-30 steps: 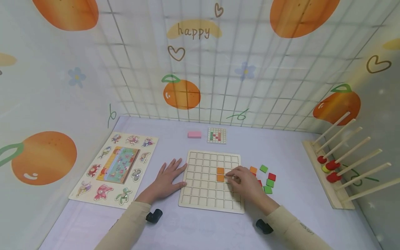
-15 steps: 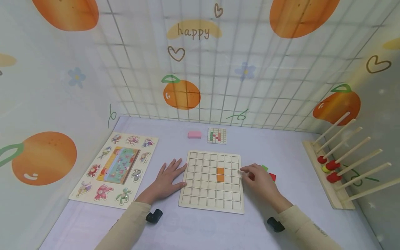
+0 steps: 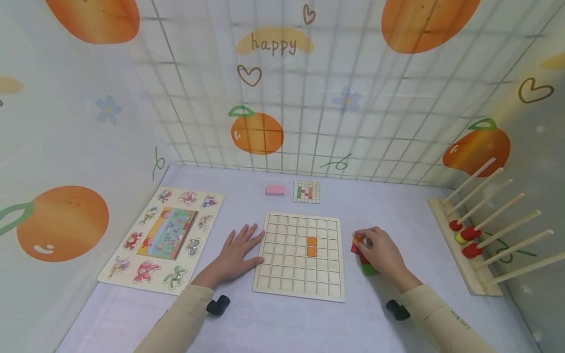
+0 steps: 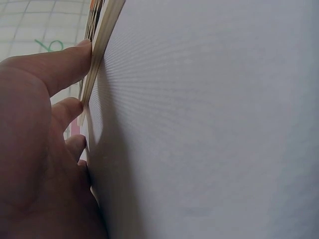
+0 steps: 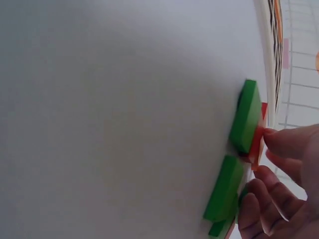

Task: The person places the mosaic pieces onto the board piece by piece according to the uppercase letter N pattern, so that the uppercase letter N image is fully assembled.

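A wooden grid board point(image 3: 287, 274) lies mid-table, with two orange square tiles point(image 3: 312, 241) set one behind the other in its cells. My left hand point(image 3: 236, 255) rests flat with fingers spread, its thumb and a fingertip touching the board's left edge point(image 4: 102, 45). Right of the board, my right hand point(image 3: 381, 252) pinches an orange tile point(image 3: 358, 239) between thumb and forefinger, over the loose tiles. Red tiles point(image 3: 354, 247) and a green tile point(image 3: 369, 269) show beside the hand; the hand covers others. From the right wrist, green tiles point(image 5: 245, 117) appear close below the fingers.
Behind the board lie a pink block point(image 3: 275, 190) and a small pattern card point(image 3: 306, 191). A sea-animal puzzle board point(image 3: 115, 250) is at the left. At the right stands a wooden rack point(image 3: 463, 250) with upright pegs and several beads.
My right hand has left the orange tiles on the board and moved right to the loose tiles, where it takes hold of another orange one. The left hand stays put.
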Demonstrator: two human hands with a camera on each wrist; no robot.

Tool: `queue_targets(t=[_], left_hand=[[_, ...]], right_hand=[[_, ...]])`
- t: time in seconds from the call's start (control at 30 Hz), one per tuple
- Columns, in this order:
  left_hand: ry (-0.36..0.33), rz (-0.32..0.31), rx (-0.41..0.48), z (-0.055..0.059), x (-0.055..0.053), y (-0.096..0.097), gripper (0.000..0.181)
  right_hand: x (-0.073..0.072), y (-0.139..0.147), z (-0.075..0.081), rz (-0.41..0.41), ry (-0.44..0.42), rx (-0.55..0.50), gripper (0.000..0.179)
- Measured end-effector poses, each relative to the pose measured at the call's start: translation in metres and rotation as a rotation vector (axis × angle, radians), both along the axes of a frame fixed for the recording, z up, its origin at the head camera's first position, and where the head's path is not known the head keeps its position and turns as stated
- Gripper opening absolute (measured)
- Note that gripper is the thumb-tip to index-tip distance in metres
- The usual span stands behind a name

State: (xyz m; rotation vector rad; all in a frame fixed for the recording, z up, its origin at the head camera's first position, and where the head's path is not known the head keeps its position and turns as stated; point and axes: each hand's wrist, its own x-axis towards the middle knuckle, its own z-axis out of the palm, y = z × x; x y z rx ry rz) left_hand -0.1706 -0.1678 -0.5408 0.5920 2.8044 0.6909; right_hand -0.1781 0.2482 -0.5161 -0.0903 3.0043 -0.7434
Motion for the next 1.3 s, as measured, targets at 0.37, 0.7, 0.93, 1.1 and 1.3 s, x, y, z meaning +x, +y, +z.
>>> queue_targets(t=[0.37,0.7,0.93,1.1,1.3], left_hand=[[-0.002,0.0,-0.004,-0.0012,-0.0008,-0.0008,0.075],[0.007,0.005,-0.01,-0.0032,-0.0017,0.0,0.075],[0.011,0.01,-0.021,-0.0044,-0.0021,0.0,0.077],[0.006,0.013,-0.012,-0.0013,-0.0008,0.001,0.076],[0.0,0.017,-0.011,0.0001,-0.0006,0.0015,0.076]], right_hand=[[-0.0039,-0.0024,0.0015,-0.033,-0.026,-0.015,0.036],[-0.0033,0.0007,0.0013,-0.011,-0.008,-0.021,0.034],[-0.0011,0.0007,0.0032,0.022,0.009,-0.003,0.029],[-0.0013,0.001,0.0032,0.031,-0.001,0.003,0.029],[-0.0013,0.003,0.0038,0.048,0.007,-0.011,0.028]])
